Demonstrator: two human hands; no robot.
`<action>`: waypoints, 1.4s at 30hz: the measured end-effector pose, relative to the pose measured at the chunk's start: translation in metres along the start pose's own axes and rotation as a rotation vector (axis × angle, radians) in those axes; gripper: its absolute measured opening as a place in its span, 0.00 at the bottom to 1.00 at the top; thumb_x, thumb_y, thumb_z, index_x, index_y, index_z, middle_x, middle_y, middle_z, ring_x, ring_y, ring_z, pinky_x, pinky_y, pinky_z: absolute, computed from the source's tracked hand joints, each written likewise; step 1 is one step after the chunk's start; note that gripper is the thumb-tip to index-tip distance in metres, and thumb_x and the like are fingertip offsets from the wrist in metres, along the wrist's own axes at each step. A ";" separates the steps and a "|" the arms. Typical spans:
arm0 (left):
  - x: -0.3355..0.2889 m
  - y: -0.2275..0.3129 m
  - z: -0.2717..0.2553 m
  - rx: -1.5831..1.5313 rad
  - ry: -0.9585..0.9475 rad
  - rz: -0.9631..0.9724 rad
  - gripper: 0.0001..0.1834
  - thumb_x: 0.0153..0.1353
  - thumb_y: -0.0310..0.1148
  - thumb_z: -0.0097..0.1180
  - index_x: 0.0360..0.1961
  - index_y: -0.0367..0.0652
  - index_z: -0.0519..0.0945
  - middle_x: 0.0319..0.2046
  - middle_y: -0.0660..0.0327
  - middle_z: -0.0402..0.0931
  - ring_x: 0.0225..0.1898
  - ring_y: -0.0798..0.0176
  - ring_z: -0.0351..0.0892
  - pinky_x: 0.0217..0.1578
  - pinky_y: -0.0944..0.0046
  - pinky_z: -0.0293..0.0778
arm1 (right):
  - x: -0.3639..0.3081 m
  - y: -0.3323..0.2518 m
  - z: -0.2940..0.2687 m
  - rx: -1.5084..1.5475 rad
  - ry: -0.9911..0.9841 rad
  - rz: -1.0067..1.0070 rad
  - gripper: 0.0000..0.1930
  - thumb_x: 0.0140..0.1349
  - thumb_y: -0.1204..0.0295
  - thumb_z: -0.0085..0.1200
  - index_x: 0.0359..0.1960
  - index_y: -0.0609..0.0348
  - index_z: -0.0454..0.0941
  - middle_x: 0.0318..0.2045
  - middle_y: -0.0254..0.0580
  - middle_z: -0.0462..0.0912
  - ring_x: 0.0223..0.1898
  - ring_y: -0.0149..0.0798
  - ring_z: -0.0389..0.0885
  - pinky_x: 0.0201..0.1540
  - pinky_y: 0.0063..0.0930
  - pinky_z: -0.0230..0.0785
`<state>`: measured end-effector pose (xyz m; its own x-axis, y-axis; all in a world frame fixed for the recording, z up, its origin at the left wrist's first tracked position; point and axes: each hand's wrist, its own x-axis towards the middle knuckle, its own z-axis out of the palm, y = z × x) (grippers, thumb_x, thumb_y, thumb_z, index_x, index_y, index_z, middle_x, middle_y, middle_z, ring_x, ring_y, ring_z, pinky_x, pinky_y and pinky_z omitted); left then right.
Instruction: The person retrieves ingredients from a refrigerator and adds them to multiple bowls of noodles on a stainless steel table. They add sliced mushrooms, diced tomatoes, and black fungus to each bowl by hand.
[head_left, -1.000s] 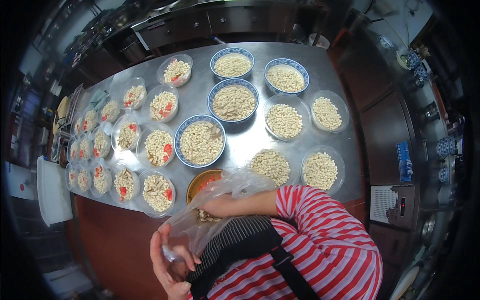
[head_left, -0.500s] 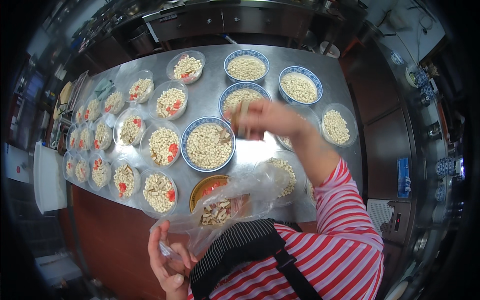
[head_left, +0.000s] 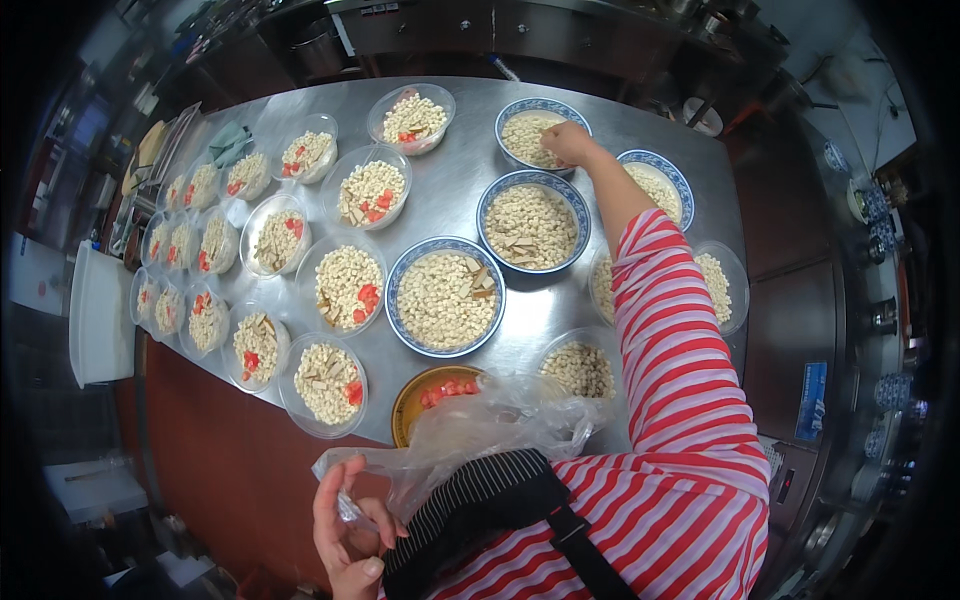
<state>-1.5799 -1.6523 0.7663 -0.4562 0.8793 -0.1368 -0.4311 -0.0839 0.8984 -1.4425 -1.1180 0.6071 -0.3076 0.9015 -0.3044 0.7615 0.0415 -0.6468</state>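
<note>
My left hand [head_left: 352, 528] grips the edge of a clear plastic bag [head_left: 460, 430] at the near side of the table. At arm's length, my right hand [head_left: 568, 144] is over the far blue-and-white bowl [head_left: 508, 161], fingers closed and pointing down; what they hold is hidden. That bowl holds small pale pieces. Brown-edged strips lie on the pale pieces in the middle patterned bowl [head_left: 482, 222] and in the nearer patterned bowl [head_left: 392, 318]. Beside the bag, a brown bowl [head_left: 402, 408] contains red chunks.
Clear plastic bowls [head_left: 405, 195] with pale pieces and red bits crowd the left of the steel table [head_left: 290, 105]. Another patterned bowl [head_left: 684, 178] sits beyond my right forearm, with more clear bowls [head_left: 738, 285] near it. A white bin [head_left: 100, 325] stands off the left edge.
My right hand has moved away from me to the far bowl. Brown-edged strips now show in the middle patterned bowl. My left hand keeps hold of the bag, and the view has shifted.
</note>
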 end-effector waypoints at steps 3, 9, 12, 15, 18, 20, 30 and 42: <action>0.001 -0.001 -0.001 -0.016 0.003 0.005 0.49 0.40 0.34 0.62 0.61 0.32 0.49 0.61 0.48 0.50 0.22 0.66 0.71 0.26 0.66 0.75 | 0.010 0.004 -0.003 -0.057 0.029 -0.068 0.19 0.50 0.69 0.53 0.46 0.56 0.75 0.27 0.45 0.80 0.19 0.34 0.78 0.23 0.26 0.72; 0.002 -0.001 0.000 0.009 0.045 0.001 0.49 0.40 0.34 0.62 0.61 0.31 0.48 0.61 0.48 0.50 0.22 0.66 0.71 0.26 0.66 0.74 | 0.021 0.008 -0.024 -0.026 -0.008 -0.033 0.18 0.50 0.70 0.53 0.44 0.59 0.76 0.21 0.43 0.77 0.17 0.33 0.76 0.18 0.25 0.69; 0.003 -0.002 0.001 0.019 0.064 -0.015 0.49 0.39 0.34 0.62 0.61 0.31 0.49 0.61 0.48 0.51 0.22 0.66 0.71 0.26 0.66 0.74 | 0.021 0.007 -0.038 0.201 0.023 -0.003 0.10 0.52 0.71 0.52 0.34 0.62 0.78 0.18 0.38 0.76 0.15 0.29 0.73 0.16 0.21 0.65; 0.004 -0.002 0.001 0.016 0.062 -0.003 0.49 0.39 0.34 0.62 0.61 0.30 0.49 0.61 0.47 0.51 0.22 0.66 0.71 0.26 0.66 0.74 | 0.015 0.009 -0.045 0.389 0.039 -0.001 0.07 0.54 0.70 0.50 0.26 0.60 0.77 0.18 0.34 0.75 0.15 0.26 0.71 0.16 0.18 0.63; 0.004 -0.002 0.000 -0.003 0.043 -0.005 0.49 0.39 0.34 0.62 0.61 0.30 0.49 0.60 0.47 0.51 0.22 0.66 0.71 0.26 0.66 0.74 | 0.011 0.012 -0.044 0.379 0.101 0.029 0.06 0.54 0.70 0.50 0.27 0.58 0.78 0.19 0.33 0.75 0.16 0.25 0.72 0.17 0.18 0.65; 0.003 -0.003 0.000 -0.008 0.050 -0.007 0.49 0.39 0.33 0.62 0.61 0.31 0.49 0.60 0.47 0.51 0.22 0.66 0.71 0.26 0.66 0.74 | 0.012 0.015 -0.042 0.340 0.142 0.029 0.07 0.54 0.70 0.50 0.27 0.57 0.78 0.19 0.33 0.76 0.16 0.25 0.73 0.18 0.18 0.66; 0.006 -0.005 0.002 -0.009 0.100 -0.039 0.49 0.39 0.33 0.63 0.61 0.32 0.49 0.60 0.49 0.51 0.22 0.67 0.71 0.27 0.66 0.75 | 0.038 0.025 -0.038 0.112 0.234 -0.015 0.09 0.53 0.69 0.48 0.24 0.60 0.80 0.16 0.39 0.77 0.15 0.32 0.74 0.19 0.25 0.67; 0.002 -0.004 0.004 0.008 0.107 -0.049 0.49 0.39 0.34 0.62 0.61 0.33 0.49 0.60 0.49 0.52 0.22 0.66 0.71 0.26 0.66 0.74 | 0.035 0.033 -0.042 0.355 0.208 -0.014 0.11 0.54 0.76 0.46 0.36 0.62 0.78 0.25 0.38 0.79 0.20 0.29 0.76 0.20 0.22 0.67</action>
<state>-1.5762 -1.6484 0.7642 -0.5151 0.8274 -0.2240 -0.4490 -0.0378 0.8927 -1.4042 -1.0671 0.6050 -0.1665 0.9714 -0.1693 0.5029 -0.0640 -0.8619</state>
